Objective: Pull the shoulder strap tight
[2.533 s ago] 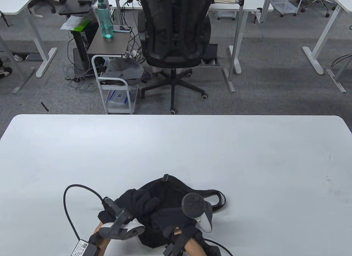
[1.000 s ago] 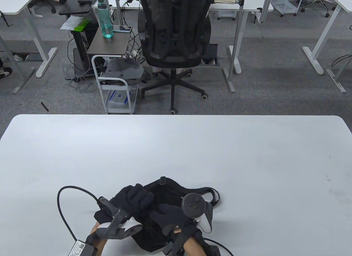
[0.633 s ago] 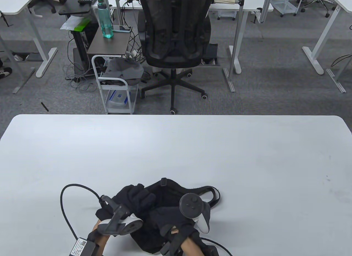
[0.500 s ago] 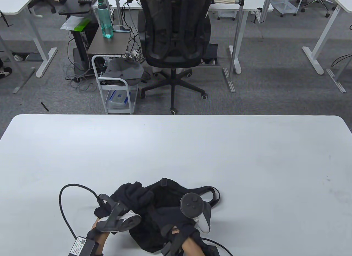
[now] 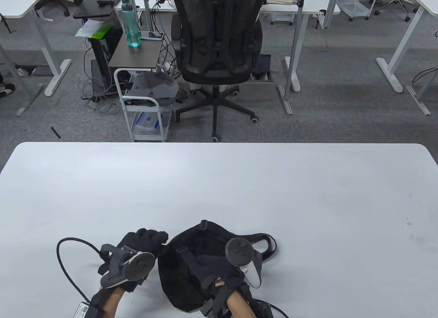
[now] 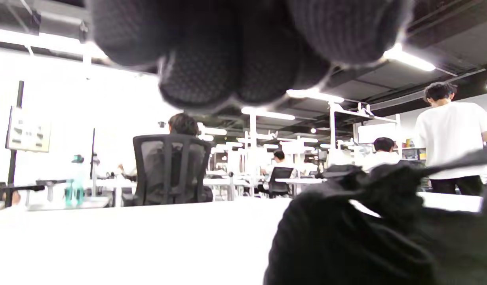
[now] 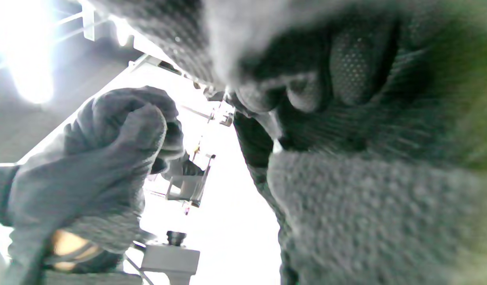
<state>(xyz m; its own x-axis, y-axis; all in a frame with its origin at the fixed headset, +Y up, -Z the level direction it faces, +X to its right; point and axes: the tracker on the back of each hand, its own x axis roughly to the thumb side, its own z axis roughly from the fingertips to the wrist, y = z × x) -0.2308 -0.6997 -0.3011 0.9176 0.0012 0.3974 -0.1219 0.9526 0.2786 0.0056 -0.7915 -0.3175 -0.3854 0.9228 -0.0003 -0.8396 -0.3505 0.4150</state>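
A black bag (image 5: 191,280) lies on the white table (image 5: 239,188) at the near edge. Its shoulder strap (image 5: 271,244) loops out on the right, and a buckle (image 5: 204,224) shows at the far rim. My left hand (image 5: 154,237) is curled into a fist just beside the bag's left edge; I see no strap in it. The fist also shows in the left wrist view (image 6: 235,59) and the right wrist view (image 7: 105,158). My right hand (image 5: 205,266) lies on the bag, its fingers (image 7: 346,59) curled into the fabric.
My left glove's black cable (image 5: 65,263) loops on the table to the left. Beyond the far table edge stand an office chair (image 5: 215,41) and a small white cart (image 5: 143,106).
My left hand has come off the top of the bag and moved left and down, curling shut beside it. The bag's left side now shows. My right hand has stayed on the bag.
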